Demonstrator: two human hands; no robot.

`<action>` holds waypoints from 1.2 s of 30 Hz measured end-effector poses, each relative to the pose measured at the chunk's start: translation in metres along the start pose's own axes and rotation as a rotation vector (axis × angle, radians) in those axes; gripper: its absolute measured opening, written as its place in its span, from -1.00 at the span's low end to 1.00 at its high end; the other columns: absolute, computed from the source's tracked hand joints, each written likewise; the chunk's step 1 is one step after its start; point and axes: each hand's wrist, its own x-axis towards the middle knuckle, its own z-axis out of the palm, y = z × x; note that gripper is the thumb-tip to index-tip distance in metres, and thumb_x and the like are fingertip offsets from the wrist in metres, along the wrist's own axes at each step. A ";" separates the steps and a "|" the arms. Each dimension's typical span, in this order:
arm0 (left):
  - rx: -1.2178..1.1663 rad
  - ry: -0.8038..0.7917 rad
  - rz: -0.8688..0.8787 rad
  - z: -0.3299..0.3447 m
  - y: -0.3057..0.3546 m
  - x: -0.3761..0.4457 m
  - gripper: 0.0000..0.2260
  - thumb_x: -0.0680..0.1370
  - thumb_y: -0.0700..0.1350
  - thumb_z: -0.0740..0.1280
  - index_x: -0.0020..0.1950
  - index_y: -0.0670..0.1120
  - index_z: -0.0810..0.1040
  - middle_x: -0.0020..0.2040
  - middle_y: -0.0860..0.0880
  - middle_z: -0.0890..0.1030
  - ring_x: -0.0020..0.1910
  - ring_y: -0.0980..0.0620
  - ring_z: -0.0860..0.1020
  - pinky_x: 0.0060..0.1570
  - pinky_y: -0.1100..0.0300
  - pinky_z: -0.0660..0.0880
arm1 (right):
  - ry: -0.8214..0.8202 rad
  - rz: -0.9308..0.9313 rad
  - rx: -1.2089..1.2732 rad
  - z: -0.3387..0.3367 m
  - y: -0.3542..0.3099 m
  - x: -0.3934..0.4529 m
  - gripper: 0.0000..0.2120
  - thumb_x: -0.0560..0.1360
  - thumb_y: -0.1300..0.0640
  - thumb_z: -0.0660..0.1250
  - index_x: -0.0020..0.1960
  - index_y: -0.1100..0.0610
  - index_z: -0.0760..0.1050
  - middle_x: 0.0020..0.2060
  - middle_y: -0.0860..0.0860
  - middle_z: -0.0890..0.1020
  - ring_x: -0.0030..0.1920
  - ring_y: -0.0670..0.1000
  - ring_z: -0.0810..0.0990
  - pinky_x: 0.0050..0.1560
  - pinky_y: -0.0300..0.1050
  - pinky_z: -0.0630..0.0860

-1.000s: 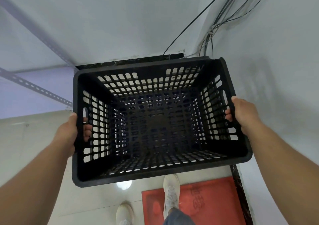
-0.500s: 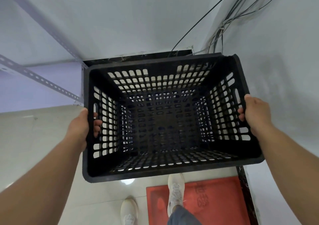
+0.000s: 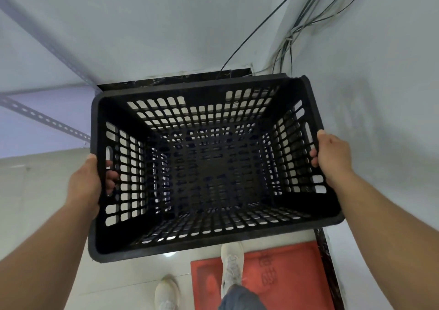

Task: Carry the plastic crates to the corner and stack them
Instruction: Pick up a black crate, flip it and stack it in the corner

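A black slotted plastic crate (image 3: 209,245) fills the middle of the view, open side up and empty. I carry it in front of me above the floor. My left hand (image 3: 89,183) grips its left rim, with fingers curled through the side handle slot. My right hand (image 3: 332,155) grips the right rim the same way. Through the slotted bottom I see dark slotted shapes below, perhaps another crate; I cannot tell for sure. The crate's far edge is close to the wall corner.
White walls meet in a corner (image 3: 273,67) just beyond the crate, with a bundle of cables (image 3: 297,29) running down it. A slotted metal rail (image 3: 47,119) crosses the left wall. A red mat (image 3: 285,276) lies on the tiled floor under my feet (image 3: 231,267).
The crate and both hands have moved forward toward the corner, and the crate has shifted slightly right in the view. My grip on both rims is unchanged.
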 end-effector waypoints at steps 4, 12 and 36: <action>0.011 0.005 0.011 0.000 -0.001 0.001 -0.68 0.57 0.07 0.07 -0.16 -0.09 0.49 -0.60 0.08 0.48 -0.55 0.10 0.34 -0.41 0.20 0.27 | 0.035 -0.037 -0.082 0.002 0.008 -0.004 -0.65 0.62 -0.07 0.04 -0.24 0.06 0.39 -0.32 0.09 0.53 -0.38 0.08 0.44 -0.25 -0.05 0.42; -0.013 0.066 0.006 0.004 -0.004 -0.002 -0.69 0.56 0.06 0.08 -0.17 -0.10 0.48 -0.61 0.08 0.48 -0.55 0.10 0.34 -0.45 0.22 0.28 | 0.005 -0.064 -0.092 0.001 -0.003 0.010 -0.67 0.61 -0.07 0.05 -0.24 0.04 0.41 -0.34 0.07 0.53 -0.39 0.07 0.45 -0.18 0.02 0.46; 0.241 0.088 -0.132 0.000 0.014 -0.003 -0.65 0.61 0.05 0.06 0.07 -0.21 0.46 -0.07 -0.20 0.55 -0.13 -0.16 0.53 -0.13 0.01 0.48 | 0.047 -0.001 -0.461 0.002 -0.021 0.003 -0.54 0.64 0.03 -0.04 0.34 0.34 0.33 0.27 0.32 0.43 0.25 0.30 0.41 0.15 0.09 0.36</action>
